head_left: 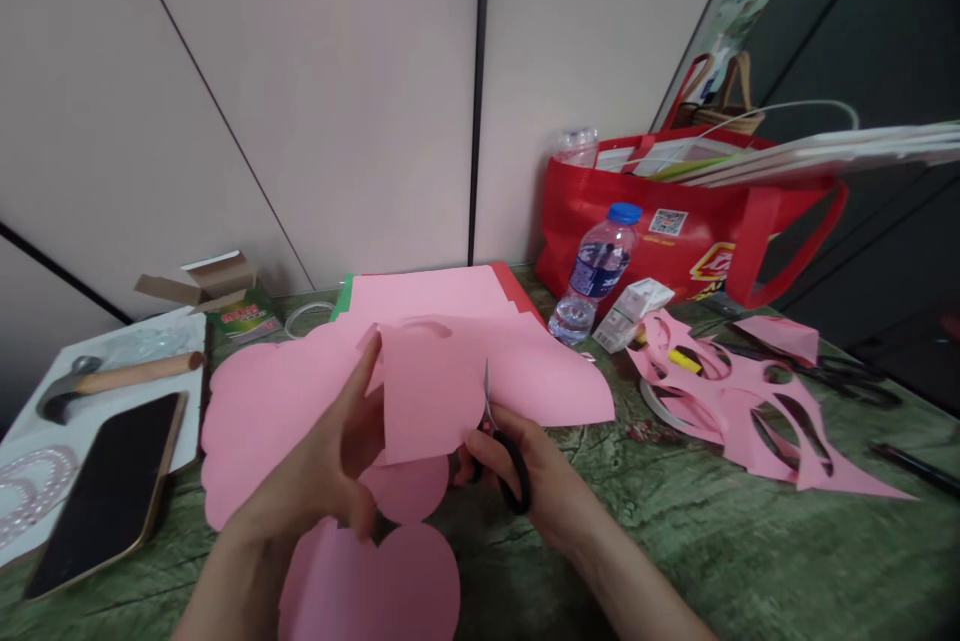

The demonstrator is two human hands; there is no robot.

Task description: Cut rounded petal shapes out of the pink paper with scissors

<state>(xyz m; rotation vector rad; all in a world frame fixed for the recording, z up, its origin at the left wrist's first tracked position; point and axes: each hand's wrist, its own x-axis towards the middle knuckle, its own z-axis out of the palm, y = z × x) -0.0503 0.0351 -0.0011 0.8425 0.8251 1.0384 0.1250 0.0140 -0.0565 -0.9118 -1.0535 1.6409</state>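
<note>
My right hand (517, 461) grips a pair of scissors (512, 466) with black handles, fingers in the loops. The narrow blades point up and lie against a sheet of pink paper (435, 386) near its right edge. My left hand (337, 441) holds that sheet from its left side; the thumb is apart and some fingers are hidden behind the paper. Under and behind it lie larger pink sheets (262, 401), one with a scalloped left edge. Nearer me is a pink heart-shaped paper (412, 571), partly overlapped by my left hand.
On the left are a phone (109, 491), a hammer (127, 376) and an opened small box (244, 311). A water bottle (596, 271), a small white carton (632, 313) and a red bag (675, 231) stand at the back right. Pink paper scraps (750, 411) lie on the green table (660, 541).
</note>
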